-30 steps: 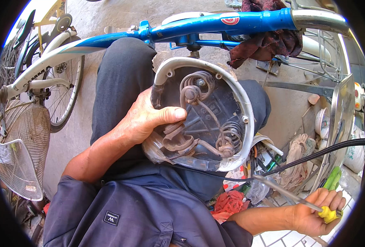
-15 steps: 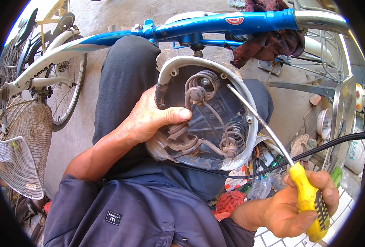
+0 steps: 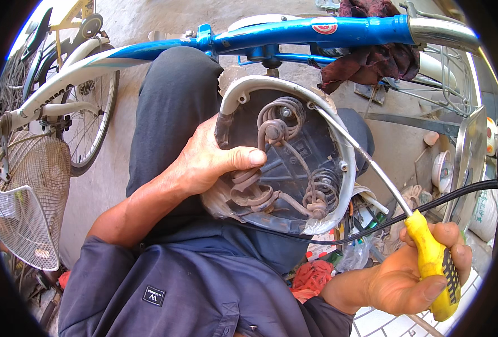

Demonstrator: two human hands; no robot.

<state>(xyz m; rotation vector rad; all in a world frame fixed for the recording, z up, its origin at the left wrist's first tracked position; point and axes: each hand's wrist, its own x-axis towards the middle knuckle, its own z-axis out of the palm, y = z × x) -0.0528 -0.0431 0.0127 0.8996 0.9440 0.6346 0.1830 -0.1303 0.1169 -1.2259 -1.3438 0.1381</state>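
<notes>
Nearest us, our right hand (image 3: 411, 275) is closed around the yellow-and-black handle of a long metal-shafted screwdriver (image 3: 431, 264), whose tip reaches the upper rim of a round white-rimmed dark plastic housing with coiled wires inside (image 3: 294, 163). Our left hand (image 3: 204, 163) clasps that housing's left edge, thumb inside, above our lap. Beyond stands a blue bicycle frame (image 3: 294, 36).
</notes>
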